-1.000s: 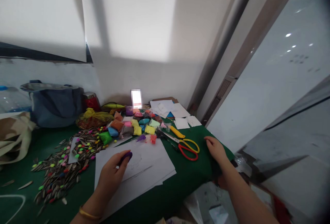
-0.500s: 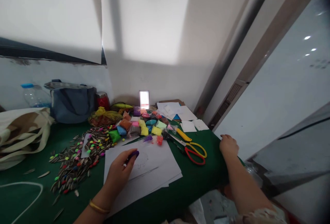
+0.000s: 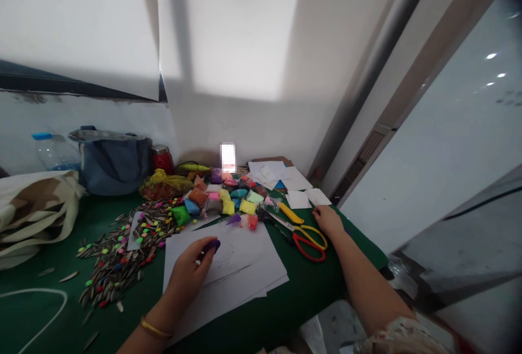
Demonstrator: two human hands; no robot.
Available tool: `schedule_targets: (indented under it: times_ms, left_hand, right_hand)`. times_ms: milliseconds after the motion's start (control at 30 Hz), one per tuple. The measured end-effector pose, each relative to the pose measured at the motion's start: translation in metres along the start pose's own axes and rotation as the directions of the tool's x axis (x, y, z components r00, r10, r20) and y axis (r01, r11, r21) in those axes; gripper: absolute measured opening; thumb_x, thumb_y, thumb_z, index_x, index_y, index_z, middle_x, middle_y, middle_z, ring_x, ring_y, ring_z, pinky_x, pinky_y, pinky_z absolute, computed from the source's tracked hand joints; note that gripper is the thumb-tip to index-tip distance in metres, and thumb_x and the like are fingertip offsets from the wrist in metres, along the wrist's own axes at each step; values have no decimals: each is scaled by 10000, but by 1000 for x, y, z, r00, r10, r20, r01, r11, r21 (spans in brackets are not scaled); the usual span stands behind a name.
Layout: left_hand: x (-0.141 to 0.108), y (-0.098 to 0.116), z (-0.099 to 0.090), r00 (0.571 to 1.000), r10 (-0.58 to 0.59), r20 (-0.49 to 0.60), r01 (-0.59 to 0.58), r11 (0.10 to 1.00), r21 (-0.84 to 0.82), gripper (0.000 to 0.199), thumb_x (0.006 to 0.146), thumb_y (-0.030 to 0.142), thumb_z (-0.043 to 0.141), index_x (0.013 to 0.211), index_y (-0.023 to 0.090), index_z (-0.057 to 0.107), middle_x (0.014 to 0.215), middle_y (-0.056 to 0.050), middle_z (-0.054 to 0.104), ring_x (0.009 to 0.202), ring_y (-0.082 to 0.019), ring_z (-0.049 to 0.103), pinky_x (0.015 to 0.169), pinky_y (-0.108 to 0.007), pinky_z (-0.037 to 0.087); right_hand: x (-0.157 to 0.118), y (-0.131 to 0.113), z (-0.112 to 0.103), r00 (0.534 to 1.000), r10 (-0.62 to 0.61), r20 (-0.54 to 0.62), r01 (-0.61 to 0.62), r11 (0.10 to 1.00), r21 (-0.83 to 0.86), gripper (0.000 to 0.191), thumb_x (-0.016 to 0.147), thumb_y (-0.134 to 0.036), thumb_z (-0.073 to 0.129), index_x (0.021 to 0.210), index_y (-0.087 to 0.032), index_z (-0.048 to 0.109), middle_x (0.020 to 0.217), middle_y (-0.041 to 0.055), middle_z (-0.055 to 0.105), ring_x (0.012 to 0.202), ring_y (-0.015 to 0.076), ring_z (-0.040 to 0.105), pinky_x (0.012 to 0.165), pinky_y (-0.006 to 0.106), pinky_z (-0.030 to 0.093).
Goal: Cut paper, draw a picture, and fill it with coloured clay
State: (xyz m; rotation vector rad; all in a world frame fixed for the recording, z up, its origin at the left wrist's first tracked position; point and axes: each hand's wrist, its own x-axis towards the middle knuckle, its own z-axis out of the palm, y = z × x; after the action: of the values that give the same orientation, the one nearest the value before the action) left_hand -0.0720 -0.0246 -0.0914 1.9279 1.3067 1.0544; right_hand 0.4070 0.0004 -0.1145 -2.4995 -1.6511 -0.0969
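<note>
My left hand (image 3: 193, 264) is closed around a lump of purple modelling clay (image 3: 211, 245). It is over a stack of white paper (image 3: 248, 259) whose top sheet carries a faint pencil drawing (image 3: 225, 256). Right of the scissors (image 3: 309, 241), which have one yellow and one red handle loop, is my right hand (image 3: 329, 222). Its fingers are curled together, and what they hold, if anything, is hidden. A small purple bit (image 3: 347, 231) shows on the green cloth beside my right wrist. Packets of coloured clay (image 3: 226, 195) are heaped behind the paper, with a torn purple packet (image 3: 234, 219) at the near side.
Striped sunflower seeds mixed with bright candies (image 3: 122, 256) spread over the left of the green tablecloth (image 3: 310, 283). A yellow-handled cutter (image 3: 290, 213) lies by the scissors. White cards (image 3: 298, 199), a yellow bag (image 3: 167, 184), a red flask (image 3: 162, 159) and a blue bag (image 3: 116, 165) stand farther back.
My right hand has moved left from the table's right edge toward the scissors. A small purple bit is now visible near my right wrist. My left hand has stayed nearly still.
</note>
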Motion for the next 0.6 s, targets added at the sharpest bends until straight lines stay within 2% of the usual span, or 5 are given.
schedule_targets:
  times_ms: [100,200,367,467,600]
  left_hand:
    - [-1,2,-2,1000,-9,8,9,1000,-20,345,886,445,547,1142,236,644,1088,-71,688,859,-208,675,696,-291,578]
    - [-1,3,-2,1000,-14,9,14,999,-33,350,894,454,533,1143,233,642,1085,-75,689,872,-211,678,707,-298,581]
    - [-1,3,0,999,39,0,-39,999,4,334,895,439,532,1142,247,649,1083,-58,693,862,-202,679,714,-299,583]
    - [-1,0,1,999,48,-10,-48,999,-1,330,893,433,534,1139,247,651,1080,-57,694,857,-197,681,713,-295,585]
    - [-1,-2,1,1000,13,-22,-13,999,-29,332,885,428,545,1141,248,653,1073,-55,701,825,-190,688,708,-296,587]
  right_hand:
    - [-6,20,-2,996,86,-9,-87,995,-55,234,921,-317,487,959,-172,666,1019,117,658,949,230,616,758,312,437]
    - [-18,53,-8,973,224,-52,-229,967,-110,291,950,-275,412,1054,-123,637,1042,183,640,990,290,618,788,395,456]
    - [-24,99,-21,927,361,-102,-372,921,-117,343,934,-193,378,1174,-122,613,1127,209,613,1080,328,594,824,441,476]
    - [-19,101,-28,920,377,-110,-382,924,-31,441,879,-113,400,1275,-163,586,1244,199,580,1159,331,552,875,451,467]
    - [-9,79,-31,936,337,-98,-333,941,56,401,914,-175,375,1211,-173,644,1216,184,611,1116,311,581,870,418,466]
